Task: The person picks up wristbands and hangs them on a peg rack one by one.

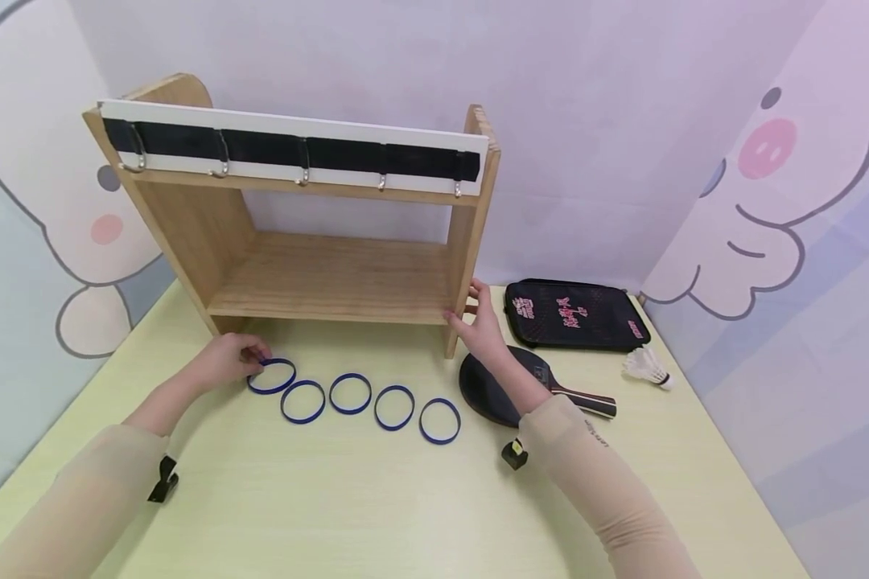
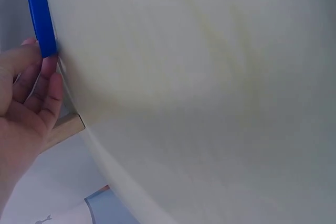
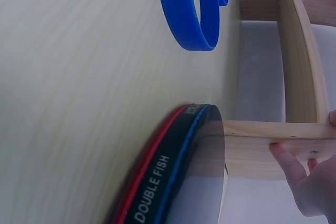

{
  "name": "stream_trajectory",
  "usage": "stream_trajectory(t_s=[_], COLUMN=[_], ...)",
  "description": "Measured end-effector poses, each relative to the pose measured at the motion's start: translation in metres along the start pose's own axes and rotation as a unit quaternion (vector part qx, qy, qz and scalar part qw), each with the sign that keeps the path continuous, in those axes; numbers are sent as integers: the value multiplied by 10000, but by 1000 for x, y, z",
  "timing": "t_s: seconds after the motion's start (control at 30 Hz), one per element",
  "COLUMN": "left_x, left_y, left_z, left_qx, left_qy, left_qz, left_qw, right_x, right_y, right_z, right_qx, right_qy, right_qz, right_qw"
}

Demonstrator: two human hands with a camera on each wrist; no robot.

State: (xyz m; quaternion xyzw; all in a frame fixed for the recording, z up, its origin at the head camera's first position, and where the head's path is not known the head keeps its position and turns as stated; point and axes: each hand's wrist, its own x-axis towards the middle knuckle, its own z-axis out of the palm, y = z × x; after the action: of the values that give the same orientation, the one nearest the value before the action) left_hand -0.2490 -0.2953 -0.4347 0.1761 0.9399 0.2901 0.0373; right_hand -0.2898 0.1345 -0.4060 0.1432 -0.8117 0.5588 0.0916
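My left hand (image 1: 228, 362) pinches the edge of the leftmost blue wristband (image 1: 265, 392) between thumb and fingers. In the left wrist view that wristband (image 2: 42, 17) is seen nearly edge-on at the fingertips. Several more blue wristbands (image 1: 302, 421) lie in a loose row to its right, partly visible in the right wrist view too. A wooden shelf (image 1: 333, 277) stands behind them. My right hand (image 1: 483, 326) grips the lower right side panel (image 3: 273, 128) of this shelf, thumb on one face and fingers on the other.
Along the shelf's top front runs a white board with a black strip (image 1: 268, 149) and several metal hooks (image 1: 305, 165). Under my right forearm lies a black table tennis paddle (image 1: 488, 390). Behind it are a black zip case (image 1: 579, 318) and a white shuttlecock (image 1: 646, 367).
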Motion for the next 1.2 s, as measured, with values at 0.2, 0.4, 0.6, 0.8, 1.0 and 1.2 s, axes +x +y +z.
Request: stream_trajectory(t_s=[0.2,0.4,0.6,0.8,1.0,1.2], left_x=[-1,-3,-6,-9,-11,-15], left_y=[2,5,11,19,30,43], left_z=[-4,-9,-17,-25,-33,-49], left_qx=[-14,146,281,418,410,176], left_qy=[-45,-64,169,366,608,867], left_qz=[100,250,393,692,982,1031], left_qw=[9999,9996,9987,9961,9925,9907], right_x=[0,-1,0,3,4,3], right_y=[-1,-2,-5,-6,-7,-10], right_z=[0,0,0,-2,-1,2], right_qx=[72,73,-139,-307,-448,-486], right_qy=[-91,-100,-111,-21,-3,-71], right_qz=[-6,84,18,97,114,136], right_qw=[9999,9999,9998,9995,9989,9987])
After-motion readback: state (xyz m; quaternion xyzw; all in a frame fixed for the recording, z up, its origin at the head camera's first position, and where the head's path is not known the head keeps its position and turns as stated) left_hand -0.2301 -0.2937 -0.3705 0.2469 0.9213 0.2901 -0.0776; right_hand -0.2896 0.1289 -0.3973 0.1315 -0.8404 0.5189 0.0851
